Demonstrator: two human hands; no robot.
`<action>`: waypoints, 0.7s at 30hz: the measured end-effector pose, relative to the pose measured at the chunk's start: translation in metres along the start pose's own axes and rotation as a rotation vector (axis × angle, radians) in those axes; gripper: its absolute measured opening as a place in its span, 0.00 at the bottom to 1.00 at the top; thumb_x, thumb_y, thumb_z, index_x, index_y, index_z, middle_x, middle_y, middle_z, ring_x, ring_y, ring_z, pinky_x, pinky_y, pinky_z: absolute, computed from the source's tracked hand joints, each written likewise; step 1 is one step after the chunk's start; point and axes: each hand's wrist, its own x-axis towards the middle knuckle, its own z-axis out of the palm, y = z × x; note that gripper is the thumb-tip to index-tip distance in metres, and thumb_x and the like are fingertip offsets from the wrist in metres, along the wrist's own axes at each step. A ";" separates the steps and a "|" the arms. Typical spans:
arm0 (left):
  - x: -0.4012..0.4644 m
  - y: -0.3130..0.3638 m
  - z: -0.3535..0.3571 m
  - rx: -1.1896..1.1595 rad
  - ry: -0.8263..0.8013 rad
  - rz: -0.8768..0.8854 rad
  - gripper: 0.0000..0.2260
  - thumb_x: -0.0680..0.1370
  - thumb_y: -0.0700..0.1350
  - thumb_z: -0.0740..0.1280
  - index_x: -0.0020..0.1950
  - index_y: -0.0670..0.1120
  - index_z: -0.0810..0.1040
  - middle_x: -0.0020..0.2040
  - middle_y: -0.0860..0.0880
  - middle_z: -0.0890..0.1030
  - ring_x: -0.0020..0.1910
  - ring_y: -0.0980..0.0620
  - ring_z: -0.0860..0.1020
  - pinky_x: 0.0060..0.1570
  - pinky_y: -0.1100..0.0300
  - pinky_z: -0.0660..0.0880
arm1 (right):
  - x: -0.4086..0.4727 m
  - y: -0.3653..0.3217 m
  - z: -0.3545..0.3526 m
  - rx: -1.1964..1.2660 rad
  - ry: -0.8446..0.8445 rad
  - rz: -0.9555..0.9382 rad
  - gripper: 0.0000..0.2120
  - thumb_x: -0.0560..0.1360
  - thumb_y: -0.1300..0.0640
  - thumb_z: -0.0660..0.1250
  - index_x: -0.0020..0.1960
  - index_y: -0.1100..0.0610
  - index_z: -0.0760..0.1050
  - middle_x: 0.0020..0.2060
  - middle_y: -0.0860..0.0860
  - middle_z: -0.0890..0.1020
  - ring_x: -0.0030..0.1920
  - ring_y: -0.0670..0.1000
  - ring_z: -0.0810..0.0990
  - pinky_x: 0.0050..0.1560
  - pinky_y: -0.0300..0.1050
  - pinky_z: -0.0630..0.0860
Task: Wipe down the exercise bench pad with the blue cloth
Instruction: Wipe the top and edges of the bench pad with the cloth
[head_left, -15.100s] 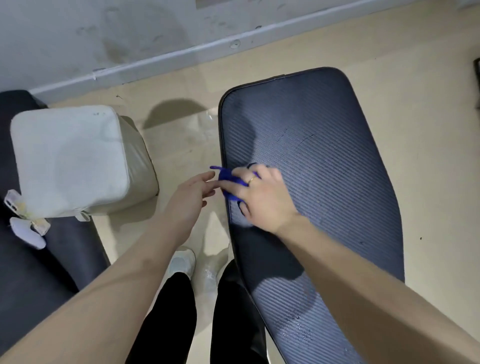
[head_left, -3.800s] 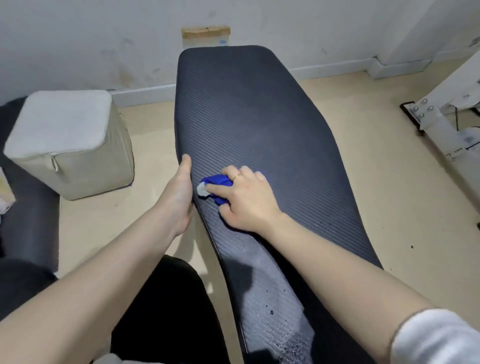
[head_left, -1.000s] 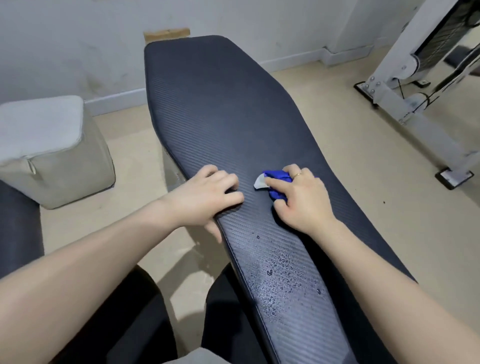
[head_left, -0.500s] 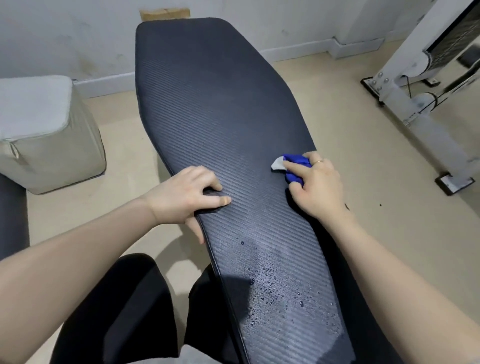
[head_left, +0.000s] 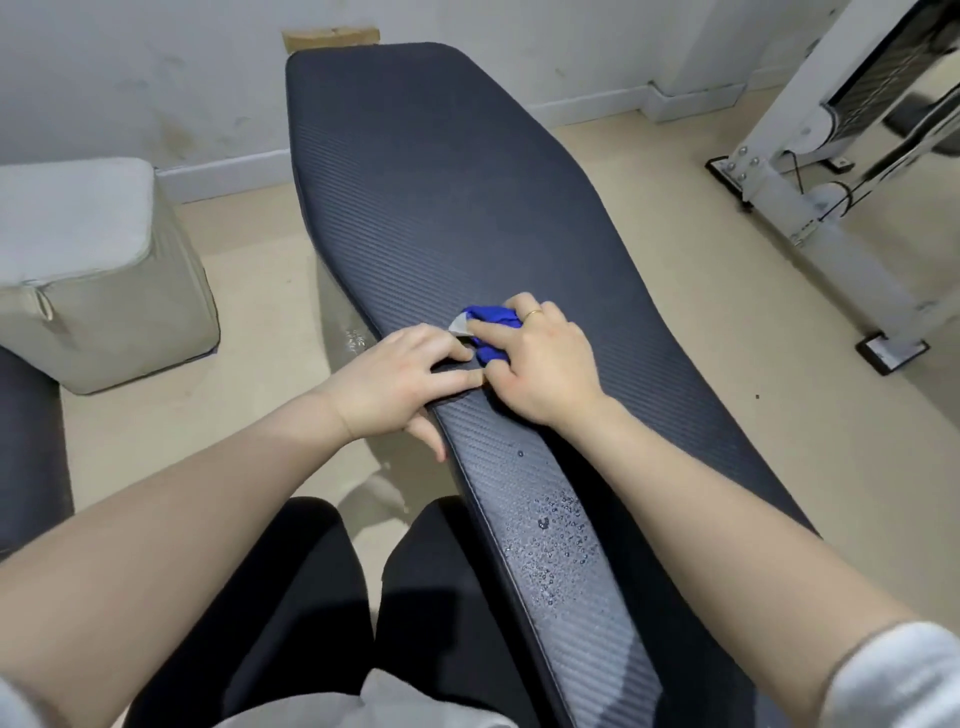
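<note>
A long dark ribbed bench pad (head_left: 447, 208) runs from the wall toward me. My right hand (head_left: 545, 364) presses a bunched blue cloth (head_left: 491, 322) with a white tag onto the pad near its left edge. My left hand (head_left: 400, 379) grips the pad's left edge, fingers on top and thumb under the side, fingertips touching the right hand and the cloth. Water droplets (head_left: 556, 535) lie on the pad closer to me.
A beige padded cube (head_left: 98, 270) stands on the floor at the left, beside a dark seat (head_left: 26, 447). A white machine frame (head_left: 810, 171) stands at the right. My dark-trousered legs (head_left: 291, 597) are left of the pad.
My right hand has slid the cloth from the pad's right side back to the left, up against my left hand. The left hand has kept its hold on the edge.
</note>
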 end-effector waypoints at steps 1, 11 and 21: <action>-0.003 0.002 -0.001 0.000 0.009 -0.013 0.37 0.63 0.71 0.60 0.63 0.48 0.69 0.56 0.44 0.76 0.53 0.47 0.70 0.54 0.50 0.74 | 0.008 0.005 -0.001 0.009 -0.016 0.060 0.20 0.74 0.50 0.59 0.65 0.42 0.72 0.59 0.53 0.72 0.55 0.58 0.70 0.51 0.51 0.70; -0.040 0.027 -0.033 -0.170 -0.013 -0.439 0.42 0.66 0.67 0.61 0.69 0.39 0.69 0.67 0.41 0.72 0.65 0.40 0.73 0.63 0.45 0.71 | -0.085 -0.047 -0.006 0.086 -0.035 -0.097 0.24 0.66 0.51 0.53 0.57 0.42 0.78 0.48 0.53 0.78 0.39 0.57 0.73 0.38 0.47 0.71; -0.023 0.031 -0.027 0.047 -0.154 -0.369 0.29 0.51 0.59 0.80 0.44 0.43 0.82 0.42 0.47 0.82 0.40 0.47 0.83 0.26 0.62 0.75 | -0.095 -0.056 -0.006 0.061 0.021 0.080 0.25 0.66 0.51 0.54 0.59 0.43 0.77 0.52 0.54 0.77 0.42 0.58 0.73 0.42 0.49 0.71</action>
